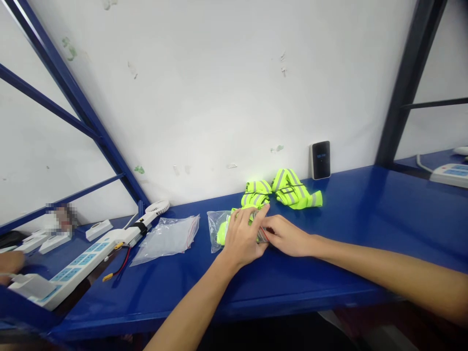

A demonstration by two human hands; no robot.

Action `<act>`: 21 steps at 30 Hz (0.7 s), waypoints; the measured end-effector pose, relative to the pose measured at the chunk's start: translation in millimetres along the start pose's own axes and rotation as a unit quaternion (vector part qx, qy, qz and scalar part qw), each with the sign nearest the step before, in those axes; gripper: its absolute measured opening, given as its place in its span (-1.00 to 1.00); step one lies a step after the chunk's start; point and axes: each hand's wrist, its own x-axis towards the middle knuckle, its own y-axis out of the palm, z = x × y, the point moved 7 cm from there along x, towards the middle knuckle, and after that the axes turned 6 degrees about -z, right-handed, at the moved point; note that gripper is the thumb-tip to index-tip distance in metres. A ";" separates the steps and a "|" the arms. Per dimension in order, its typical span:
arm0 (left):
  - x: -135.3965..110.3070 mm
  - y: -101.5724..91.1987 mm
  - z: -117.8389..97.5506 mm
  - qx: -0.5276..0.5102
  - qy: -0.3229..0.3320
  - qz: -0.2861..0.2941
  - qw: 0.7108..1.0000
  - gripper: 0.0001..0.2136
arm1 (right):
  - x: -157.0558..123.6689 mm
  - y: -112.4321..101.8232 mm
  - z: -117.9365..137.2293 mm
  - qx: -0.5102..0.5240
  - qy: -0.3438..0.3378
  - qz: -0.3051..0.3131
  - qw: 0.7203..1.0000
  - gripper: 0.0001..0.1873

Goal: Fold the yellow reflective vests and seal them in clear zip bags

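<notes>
On the blue table [365, 229] lies a clear zip bag [217, 226] with a neon yellow folded reflective vest inside it. My left hand [243, 236] lies flat on top of the bag, fingers stretched out and pressing it down. My right hand [287, 236] pinches the bag's right end, at the red zip strip. Just behind the hands sit two more folded neon yellow vests with grey stripes, one [256, 194] on the left and one [296, 190] on the right.
A pile of empty clear zip bags [168, 236] lies to the left. Further left are a white power strip [78, 263], a small white fan [155, 209] and an orange-tipped cable. A dark phone [321, 160] leans against the wall. Another person's hand [10, 265] shows at far left.
</notes>
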 end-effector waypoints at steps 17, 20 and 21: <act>1.6 -7.5 2.7 -0.030 0.038 -0.022 0.999 -0.28 | -1.0 2.9 13.4 0.066 -0.012 0.144 0.987 -0.77; 0.1 -1.2 -6.5 -0.007 0.084 0.018 0.996 -0.36 | -6.0 7.9 0.4 0.077 0.031 0.181 0.980 -0.73; -0.7 -0.1 -10.6 -0.004 0.094 0.026 0.995 -0.38 | -7.2 8.8 -3.5 0.081 0.045 0.184 0.979 -0.71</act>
